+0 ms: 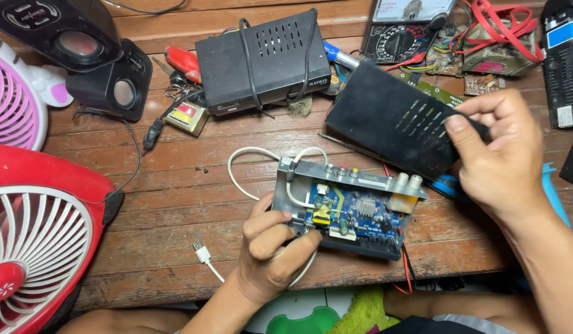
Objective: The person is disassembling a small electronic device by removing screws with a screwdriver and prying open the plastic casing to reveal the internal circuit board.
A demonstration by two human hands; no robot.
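My left hand (275, 247) grips the near left corner of an opened set-top box base (351, 207), a grey metal tray with a blue circuit board and a small heatsink inside. A white cable (243, 179) loops from its back to a plug lying on the wood. My right hand (500, 158) holds the box's black vented top cover (392, 120) lifted and tilted above the base's right end, thumb on its upper face. The wooden table (175, 229) lies beneath both.
A second black set-top box (262, 59) wrapped in cable sits at the back. A multimeter (404, 31), loose circuit boards and red wires lie back right. Black speakers (94, 55) stand back left. A red fan (39, 229) and a pink fan (11, 93) crowd the left edge.
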